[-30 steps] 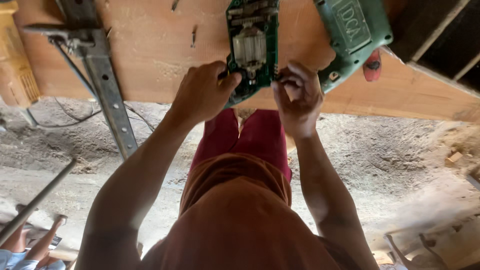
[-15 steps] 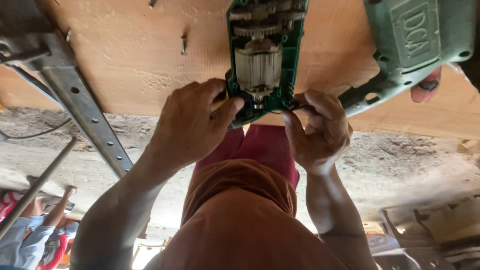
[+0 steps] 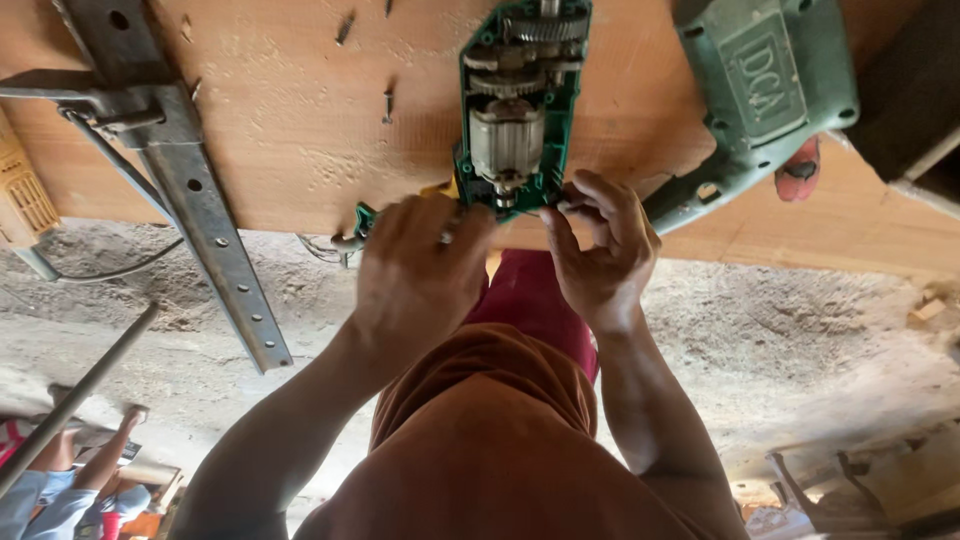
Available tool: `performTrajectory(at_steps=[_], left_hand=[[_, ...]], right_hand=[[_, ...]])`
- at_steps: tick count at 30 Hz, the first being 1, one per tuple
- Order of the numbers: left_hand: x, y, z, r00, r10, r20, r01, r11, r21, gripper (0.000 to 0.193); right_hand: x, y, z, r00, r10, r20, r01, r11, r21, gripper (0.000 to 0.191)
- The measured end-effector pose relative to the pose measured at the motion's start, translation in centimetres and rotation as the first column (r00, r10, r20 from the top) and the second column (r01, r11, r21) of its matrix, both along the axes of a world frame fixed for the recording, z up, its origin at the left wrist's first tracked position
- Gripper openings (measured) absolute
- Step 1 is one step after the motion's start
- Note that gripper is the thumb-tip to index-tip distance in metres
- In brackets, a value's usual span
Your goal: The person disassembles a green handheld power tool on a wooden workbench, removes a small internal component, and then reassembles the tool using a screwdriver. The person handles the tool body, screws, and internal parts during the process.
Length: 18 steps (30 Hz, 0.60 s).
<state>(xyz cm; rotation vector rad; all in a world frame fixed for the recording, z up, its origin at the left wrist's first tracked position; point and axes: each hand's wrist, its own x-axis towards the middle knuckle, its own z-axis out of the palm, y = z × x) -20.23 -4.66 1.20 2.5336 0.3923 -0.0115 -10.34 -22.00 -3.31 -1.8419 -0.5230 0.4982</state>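
An open green power drill lies on the wooden tabletop, its motor and gears exposed. My left hand is closed around the drill's handle end, where a green and yellow part sticks out past my fingers. My right hand sits just right of it, fingertips pinched on the rear end of the motor. What the fingertips hold is too small to tell. The drill's removed green housing half lies to the right of the drill.
Loose screws lie on the wood left of the drill. A perforated metal bar slants across the left side, with a yellow tool at the far left edge. A red object lies beside the housing. Below are dirt ground, a rod and another person.
The view has closed in on the drill. My left hand has slid from the drill's side down to its handle end, and my right hand has moved in against the motor's rear.
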Motion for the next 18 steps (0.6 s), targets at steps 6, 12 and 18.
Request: performTrajectory(at_steps=[6,12,18], left_hand=[[-0.3,-1.1,1.2,0.993,-0.088,-0.074,0.092,0.994,0.052,0.017],[-1.5,0.6,2.4,0.999,0.000,-0.045,0.006,0.992,0.124,0.020],[-1.3,0.2,1.8,1.000,0.029,0.011,-0.030,0.998,0.057,0.022]], right_hand=[[0.3,0.1,0.7,0.989,0.041,0.146,-0.037,0.999,-0.028,0.042],[1.1,1.4,1.1,0.943,0.121,0.310,-0.085,0.988,-0.126,0.039],[1.4,2.2,1.4,0.943,0.165,0.290,-0.100,0.969,-0.227,0.040]])
